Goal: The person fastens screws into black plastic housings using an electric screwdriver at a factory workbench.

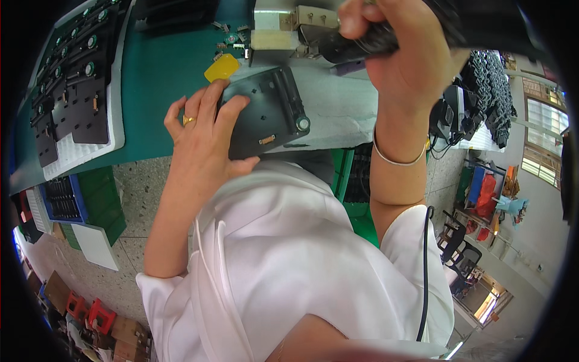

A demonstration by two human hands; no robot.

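The step in hand looks like work on the black plate (256,117), which lies a bit above the middle of the frame, tilted a little, on the near edge of the table. The left hand (202,123) holds it by its left side, with fingertips bent over the top and the thumb down by the lower corner. The right hand (407,57), at the top of the frame, is curled tight around a dark, bumpy thing (341,48); I can't tell what that is, because much of it is hidden. It is up and to the right of the plate, apart from it. My guess is that the next move calls for a steady left hand, so the plate won't slide, and a careful right hand near its small parts. The plate is flat, thin and smooth like hard plastic, with a soft shine. A long bar runs down its right side, a round silvery piece (303,123) sits at the lower right, and a little coppery block (267,140) is near the bottom edge. Just above the left fingers is a bright yellow piece (222,67), smooth with round corners. Tiny bits (232,39) are scattered past it on the flat green tabletop (154,114). In the upper left, more black plates (84,117) lie in rows on a white, bumpy tray (116,114).
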